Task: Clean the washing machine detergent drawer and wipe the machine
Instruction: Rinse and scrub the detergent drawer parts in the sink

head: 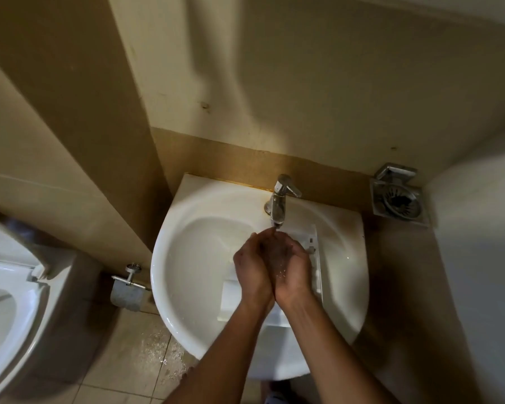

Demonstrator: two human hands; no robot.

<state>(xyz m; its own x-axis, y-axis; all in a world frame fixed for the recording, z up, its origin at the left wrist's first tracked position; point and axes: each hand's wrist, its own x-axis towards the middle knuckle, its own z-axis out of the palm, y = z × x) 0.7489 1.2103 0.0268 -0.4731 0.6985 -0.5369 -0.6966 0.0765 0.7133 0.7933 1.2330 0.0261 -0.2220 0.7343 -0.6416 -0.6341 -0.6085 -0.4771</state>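
Note:
The white detergent drawer (314,258) lies in the white basin (187,258), mostly hidden under my hands; its front end shows near the basin's front rim. My left hand (250,269) and my right hand (293,269) are cupped side by side over the drawer, just under the spout of the chrome tap (279,202). Water droplets glisten on my right palm. Neither hand grips anything. The washing machine is out of view.
A toilet (3,301) with its white seat stands at the left. A chrome paper holder (129,290) hangs on the wall beside the basin. A square metal soap dish (398,196) is fixed at the right corner. The tiled floor (152,354) below the basin is wet.

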